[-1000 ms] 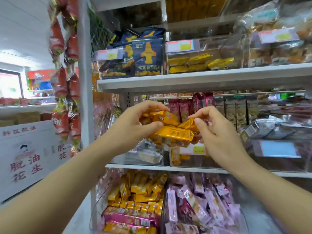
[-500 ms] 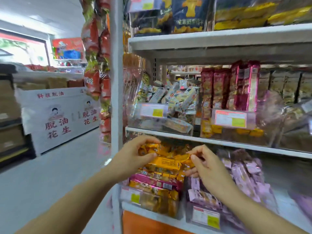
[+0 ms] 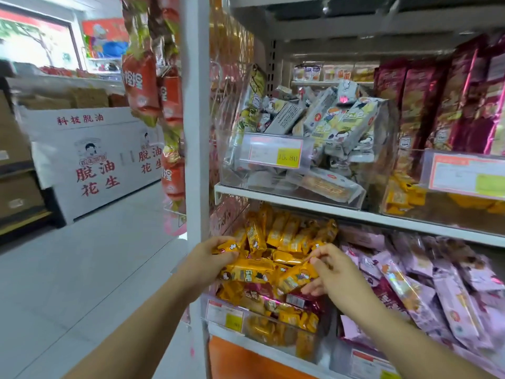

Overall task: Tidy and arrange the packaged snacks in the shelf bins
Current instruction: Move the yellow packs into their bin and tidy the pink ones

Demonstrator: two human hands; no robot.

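The yellow packets point(image 3: 251, 272) I am working on sit bunched between both hands, just above the front of the lower bin point(image 3: 273, 330) at the left end of the shelf unit. Under them the bin's stock lies in a loose heap. More yellow packets lean at mixed angles toward the back, and magenta packets point(image 3: 276, 298) are mixed in along the front wall. I judge this bin part-sorted at best: the bunch in hand has yet to be set down in order, and the heap below needs squaring. The pink packets point(image 3: 410, 294) in the bin just beside it on the right lie fanned and overlapping. The grey-and-white packets point(image 3: 322, 124) in the clear bin on the shelf point(image 3: 300, 203) above are piled unevenly. Both look untended, so most of the task appears to remain. The left grip point(image 3: 207, 259) is curled closed around the left end of the bunch, thumb on top and fingers wrapped over a small packet. The right grip point(image 3: 333, 272) pinches a packet's crimped end between thumb and forefinger, and its lower fingers support another packet from beneath. Neither grip is spread.
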